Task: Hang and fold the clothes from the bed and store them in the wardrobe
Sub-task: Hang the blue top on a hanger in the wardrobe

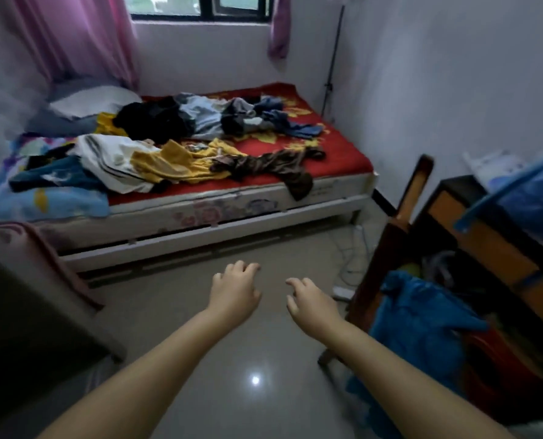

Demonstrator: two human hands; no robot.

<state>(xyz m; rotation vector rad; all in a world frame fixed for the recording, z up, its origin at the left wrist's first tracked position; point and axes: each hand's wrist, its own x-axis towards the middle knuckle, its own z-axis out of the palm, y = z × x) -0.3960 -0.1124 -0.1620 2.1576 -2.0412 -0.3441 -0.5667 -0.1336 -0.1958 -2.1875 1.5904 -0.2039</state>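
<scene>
Bed (343, 160): clothes heap (181, 137) strewn across it, soft, light, limp. Brown garment (273, 166) droops over the near edge; gather it there. Your left hand (235, 289) and right hand (311, 304) hover loose-fingered, holding nothing.

Dim window (200, 6) light, glare on floor (255, 380), blurred warped edges

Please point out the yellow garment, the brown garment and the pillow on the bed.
yellow garment (175, 163): head view, on its crumpled middle.
brown garment (273, 167): head view, on its middle.
pillow (92, 101): head view, on its top.
</scene>
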